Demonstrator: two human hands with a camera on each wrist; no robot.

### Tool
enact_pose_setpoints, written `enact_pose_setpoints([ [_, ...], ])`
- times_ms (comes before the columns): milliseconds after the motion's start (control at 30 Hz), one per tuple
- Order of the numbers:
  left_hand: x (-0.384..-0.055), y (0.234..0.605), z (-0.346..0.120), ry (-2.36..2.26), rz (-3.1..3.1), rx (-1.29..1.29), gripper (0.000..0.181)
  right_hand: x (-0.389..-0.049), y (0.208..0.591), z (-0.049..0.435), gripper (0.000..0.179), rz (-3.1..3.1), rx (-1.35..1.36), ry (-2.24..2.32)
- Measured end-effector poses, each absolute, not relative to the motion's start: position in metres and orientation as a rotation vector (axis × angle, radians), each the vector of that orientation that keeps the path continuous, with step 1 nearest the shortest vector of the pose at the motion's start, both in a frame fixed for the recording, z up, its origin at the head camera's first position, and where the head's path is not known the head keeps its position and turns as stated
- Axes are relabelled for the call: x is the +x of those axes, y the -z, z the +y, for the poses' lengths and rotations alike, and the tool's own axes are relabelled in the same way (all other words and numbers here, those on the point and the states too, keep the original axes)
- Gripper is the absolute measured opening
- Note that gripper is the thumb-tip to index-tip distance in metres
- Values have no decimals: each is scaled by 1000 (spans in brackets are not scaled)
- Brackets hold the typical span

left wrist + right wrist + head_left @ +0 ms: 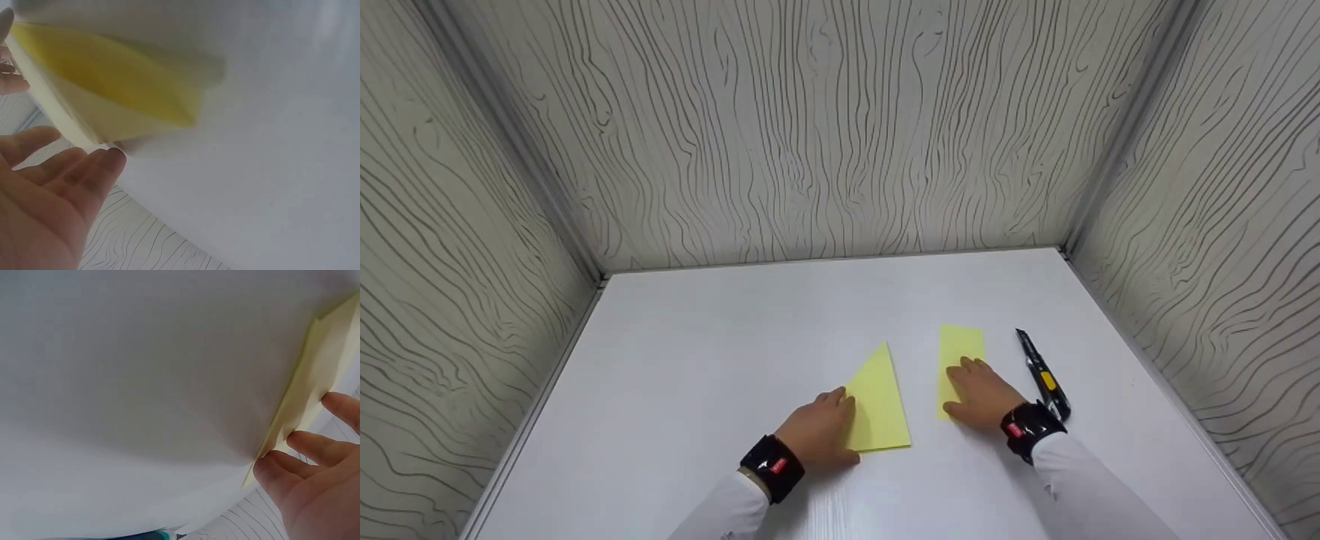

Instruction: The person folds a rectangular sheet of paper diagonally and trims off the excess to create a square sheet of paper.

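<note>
A folded triangle of yellow paper (881, 409) lies on the white table, its layers slightly apart in the left wrist view. At its left edge my left hand (816, 431) touches it with extended fingers (104, 169). To the right is a narrow yellow paper strip (958, 341), partly covered by my right hand (984, 394). The right fingertips (270, 467) press on this strip, which in the right wrist view looks like a flat yellow piece (315, 371). A black utility knife (1044, 375) with a yellow slider lies just right of the right hand.
The white tabletop (697, 352) is enclosed by wood-grain patterned panels (825, 135) at the back and both sides. Grey metal posts (1099, 187) stand in the corners. Black bands (772, 469) circle both wrists.
</note>
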State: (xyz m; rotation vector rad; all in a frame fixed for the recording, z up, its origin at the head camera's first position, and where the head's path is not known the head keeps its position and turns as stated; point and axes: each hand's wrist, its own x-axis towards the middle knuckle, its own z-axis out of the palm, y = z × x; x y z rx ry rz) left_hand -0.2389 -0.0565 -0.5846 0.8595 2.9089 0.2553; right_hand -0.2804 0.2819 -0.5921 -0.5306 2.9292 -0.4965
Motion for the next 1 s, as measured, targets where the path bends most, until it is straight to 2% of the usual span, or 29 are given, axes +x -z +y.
enact_pose_setpoints([
  [200, -237, 582, -66, -296, 2882, 791, 98, -279, 589, 270, 63, 3035, -454, 556],
  [467, -235, 585, -71, -292, 2905, 802, 93, -274, 578, 224, 53, 3006, -340, 756],
  [700, -237, 587, -69, -269, 2917, 803, 76, -273, 583, 192, 51, 2935, -251, 809],
  [867, -238, 589, -67, -290, 2925, 810, 55, -276, 594, 181, 37, 3002, -343, 807],
  [1000, -238, 589, -68, -298, 2936, 833, 43, -275, 595, 176, 30, 2965, -344, 980],
])
